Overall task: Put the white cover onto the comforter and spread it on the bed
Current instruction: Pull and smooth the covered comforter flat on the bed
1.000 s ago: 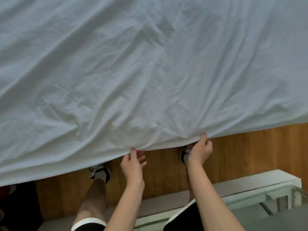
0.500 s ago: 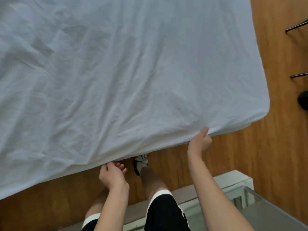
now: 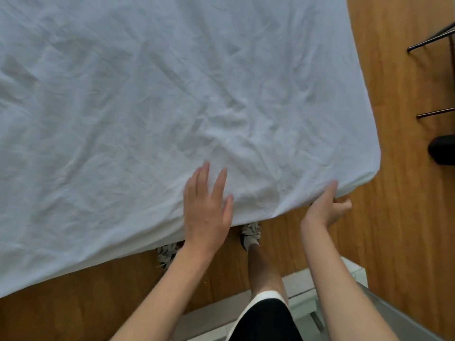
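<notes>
The white covered comforter (image 3: 147,107) lies wrinkled across the bed and fills most of the view; its near edge hangs over the bedside. My left hand (image 3: 206,207) rests flat on top of it near that edge, fingers spread and holding nothing. My right hand (image 3: 325,207) is at the near right corner, thumb on top of the fabric and fingers curled under its hem, gripping the edge. The bed itself is hidden under the comforter.
Wooden floor (image 3: 406,217) runs along the bed's right side and near edge. Dark metal legs (image 3: 433,114) and a black object (image 3: 443,148) stand at the right. A white and glass piece of furniture (image 3: 305,291) sits behind my legs. My shoes (image 3: 251,232) are beside the bed.
My left hand let go of the hem and came up flat onto the comforter. My right hand slid right along the edge to the corner. The view shifted toward the bed's right side.
</notes>
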`<action>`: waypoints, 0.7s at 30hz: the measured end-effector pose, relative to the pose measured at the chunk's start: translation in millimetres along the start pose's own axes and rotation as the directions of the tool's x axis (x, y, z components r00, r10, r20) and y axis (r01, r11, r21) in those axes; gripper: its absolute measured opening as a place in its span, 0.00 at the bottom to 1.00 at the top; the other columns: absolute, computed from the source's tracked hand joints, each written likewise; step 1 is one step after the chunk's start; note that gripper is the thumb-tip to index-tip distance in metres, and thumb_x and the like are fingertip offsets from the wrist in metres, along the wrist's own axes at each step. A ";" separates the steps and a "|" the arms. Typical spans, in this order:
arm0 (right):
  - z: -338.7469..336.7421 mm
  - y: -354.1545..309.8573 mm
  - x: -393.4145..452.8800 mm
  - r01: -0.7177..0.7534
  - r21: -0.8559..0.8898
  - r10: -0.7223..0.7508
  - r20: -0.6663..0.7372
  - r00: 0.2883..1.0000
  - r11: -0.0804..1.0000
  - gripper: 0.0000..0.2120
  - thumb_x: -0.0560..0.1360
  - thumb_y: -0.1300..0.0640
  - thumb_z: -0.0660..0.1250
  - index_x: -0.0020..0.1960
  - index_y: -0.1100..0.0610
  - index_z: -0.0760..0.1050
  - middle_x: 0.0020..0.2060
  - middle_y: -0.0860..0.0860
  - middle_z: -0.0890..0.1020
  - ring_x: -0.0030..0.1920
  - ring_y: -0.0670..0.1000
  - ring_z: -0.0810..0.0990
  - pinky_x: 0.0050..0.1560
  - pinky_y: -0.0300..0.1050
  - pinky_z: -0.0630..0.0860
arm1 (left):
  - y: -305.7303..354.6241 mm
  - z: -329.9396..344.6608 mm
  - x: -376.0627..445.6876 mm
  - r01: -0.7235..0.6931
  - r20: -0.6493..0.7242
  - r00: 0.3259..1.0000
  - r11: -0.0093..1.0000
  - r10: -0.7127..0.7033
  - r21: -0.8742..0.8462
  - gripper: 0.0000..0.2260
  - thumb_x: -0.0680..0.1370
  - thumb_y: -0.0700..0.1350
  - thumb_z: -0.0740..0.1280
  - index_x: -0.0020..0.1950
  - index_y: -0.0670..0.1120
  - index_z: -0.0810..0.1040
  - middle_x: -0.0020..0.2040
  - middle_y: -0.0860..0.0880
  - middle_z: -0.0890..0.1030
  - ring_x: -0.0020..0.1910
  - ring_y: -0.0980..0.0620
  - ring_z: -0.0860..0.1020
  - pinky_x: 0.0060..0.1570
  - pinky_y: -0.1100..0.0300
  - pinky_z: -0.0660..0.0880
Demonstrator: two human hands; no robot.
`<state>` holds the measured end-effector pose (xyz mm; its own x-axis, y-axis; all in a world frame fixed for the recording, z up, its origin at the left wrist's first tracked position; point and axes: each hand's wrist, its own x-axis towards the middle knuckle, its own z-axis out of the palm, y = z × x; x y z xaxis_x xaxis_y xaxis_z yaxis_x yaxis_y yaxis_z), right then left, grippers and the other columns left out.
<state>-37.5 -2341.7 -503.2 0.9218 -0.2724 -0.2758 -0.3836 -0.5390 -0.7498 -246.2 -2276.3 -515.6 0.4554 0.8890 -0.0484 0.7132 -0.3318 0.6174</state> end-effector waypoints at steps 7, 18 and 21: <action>20.2 -54.4 131.5 0.027 0.050 -0.036 0.193 0.981 0.998 0.24 0.72 0.45 0.71 0.62 0.56 0.72 0.55 0.49 0.80 0.54 0.50 0.81 0.52 0.45 0.79 | 21.6 71.0 77.6 -0.190 0.285 0.955 0.915 0.088 0.355 0.32 0.79 0.63 0.49 0.79 0.49 0.56 0.78 0.35 0.53 0.77 0.37 0.52 0.72 0.33 0.49; -2.6 -102.4 198.3 0.127 -0.152 0.040 0.780 0.624 0.980 0.15 0.68 0.53 0.75 0.51 0.59 0.80 0.41 0.48 0.86 0.41 0.46 0.85 0.37 0.38 0.79 | 89.4 101.7 93.9 -0.331 0.326 0.919 0.880 0.220 0.340 0.31 0.79 0.62 0.52 0.76 0.45 0.63 0.77 0.36 0.58 0.76 0.39 0.57 0.73 0.37 0.52; -36.5 -89.2 210.1 0.099 -0.113 0.033 0.806 0.591 0.989 0.32 0.55 0.38 0.79 0.50 0.58 0.79 0.43 0.48 0.86 0.43 0.46 0.85 0.38 0.37 0.79 | 128.6 119.5 104.7 -0.370 0.328 0.903 0.890 0.277 0.268 0.30 0.79 0.61 0.53 0.77 0.46 0.63 0.77 0.36 0.59 0.76 0.39 0.58 0.73 0.39 0.53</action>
<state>188.5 -2379.9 -472.4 0.5775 0.4635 -0.6721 -0.2939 -0.6500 -0.7008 -43.2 -2263.6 -535.2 0.7833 0.6079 -0.1301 0.6091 -0.7085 0.3563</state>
